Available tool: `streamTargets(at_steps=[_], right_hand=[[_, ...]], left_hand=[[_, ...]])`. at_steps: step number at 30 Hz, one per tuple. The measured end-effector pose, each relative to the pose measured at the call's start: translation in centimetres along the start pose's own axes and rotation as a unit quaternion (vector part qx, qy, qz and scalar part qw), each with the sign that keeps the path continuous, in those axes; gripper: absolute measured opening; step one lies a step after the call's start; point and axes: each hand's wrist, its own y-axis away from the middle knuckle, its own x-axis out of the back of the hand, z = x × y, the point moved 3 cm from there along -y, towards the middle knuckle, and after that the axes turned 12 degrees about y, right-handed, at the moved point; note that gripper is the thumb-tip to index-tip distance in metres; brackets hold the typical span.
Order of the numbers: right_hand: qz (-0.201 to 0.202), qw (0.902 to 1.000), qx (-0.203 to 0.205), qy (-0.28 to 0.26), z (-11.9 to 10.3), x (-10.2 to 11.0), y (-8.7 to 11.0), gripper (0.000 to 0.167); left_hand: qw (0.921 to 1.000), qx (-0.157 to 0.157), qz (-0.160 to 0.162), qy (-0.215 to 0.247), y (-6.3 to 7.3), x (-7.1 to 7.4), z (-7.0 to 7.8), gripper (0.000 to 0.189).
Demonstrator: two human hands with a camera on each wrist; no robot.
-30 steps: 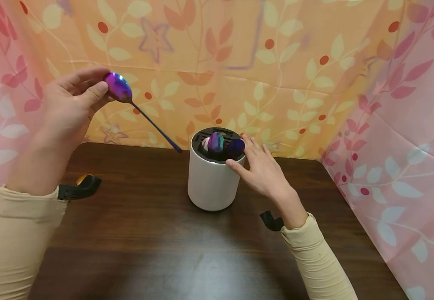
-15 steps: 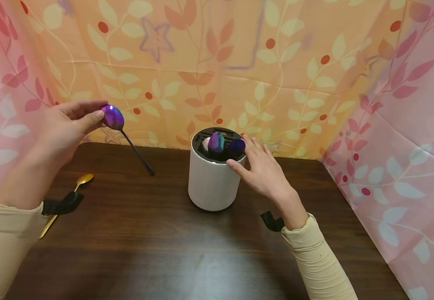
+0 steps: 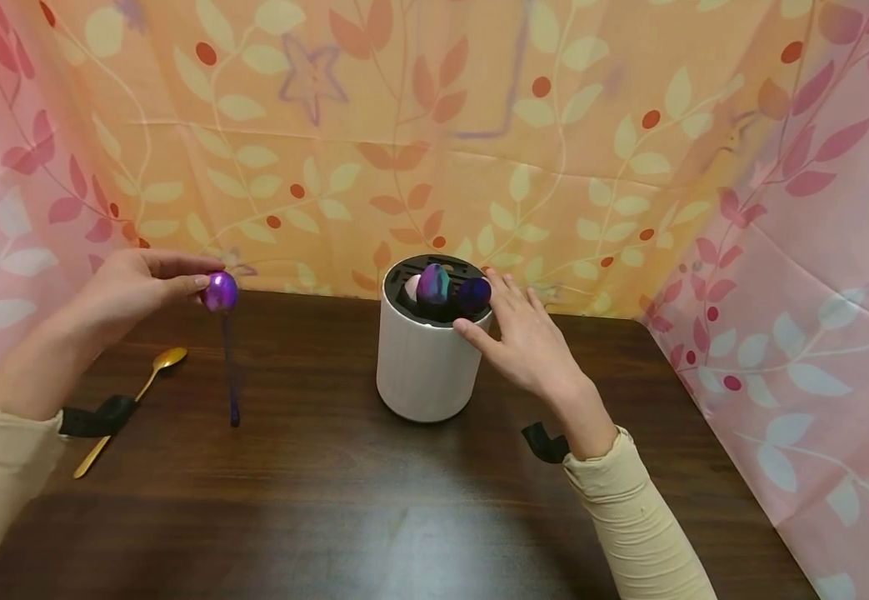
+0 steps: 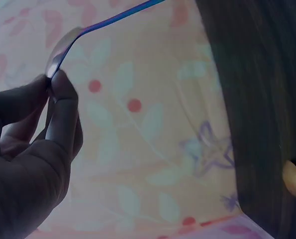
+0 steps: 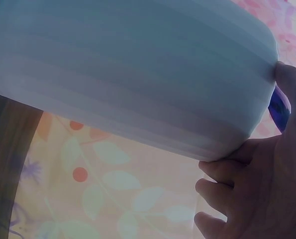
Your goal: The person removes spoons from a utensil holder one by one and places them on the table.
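In the head view my left hand (image 3: 122, 290) pinches the bowl end of a purple iridescent spoon (image 3: 220, 293) between thumb and fingers. The dark handle hangs straight down over the table's left half. The left wrist view shows fingertips and thumb on the edge of the bowl (image 4: 58, 57). My right hand (image 3: 530, 343) rests against the right side of a white cylindrical utensil holder (image 3: 427, 375), fingers extended, thumb at the front rim. Out of its black slotted top stick a purple-teal spoon (image 3: 432, 285), a dark blue spoon (image 3: 473, 294) and a pinkish piece (image 3: 412, 287).
A golden spoon (image 3: 169, 358) lies on the dark wooden table (image 3: 314, 500), left of the raised spoon and partly behind the left wrist's black camera mount (image 3: 100, 417). An orange patterned cloth (image 3: 591, 208) hangs behind, with pink cloth (image 3: 816, 350) at both sides.
My left hand has come down and a little left with the purple spoon, whose handle has swung from slanting right to vertical. More of the golden spoon shows. The right hand stays put.
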Motion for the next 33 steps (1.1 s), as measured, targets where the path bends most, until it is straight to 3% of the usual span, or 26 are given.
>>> streamTargets(at_steps=[4, 9, 19, 26, 33], right_hand=[[0.0, 1.0, -0.001, 0.001, 0.0, 0.0, 0.0, 0.098], [0.001, 1.0, -0.001, 0.0, -0.1, -0.1, 0.0, 0.098], [0.005, 1.0, -0.004, -0.002, -0.2, -0.1, 0.1, 0.099], [0.002, 1.0, -0.004, -0.005, -0.5, -0.1, 0.1, 0.098], [0.001, 0.9999, -0.007, -0.007, -0.4, -0.1, 0.0, 0.098]], left_hand=[[0.997, 0.036, -0.051, -0.047, -0.4, 0.8, -1.4, 0.047], [0.989, 0.048, -0.104, -0.093, -0.9, 1.5, -3.3, 0.044], [0.9815, 0.081, -0.152, -0.082, -1.7, 2.5, -6.7, 0.041], [0.9816, 0.118, -0.147, -0.031, -1.9, 2.8, -9.9, 0.042], [0.9894, 0.097, -0.108, -0.007, -2.2, 2.1, -12.7, 0.042]])
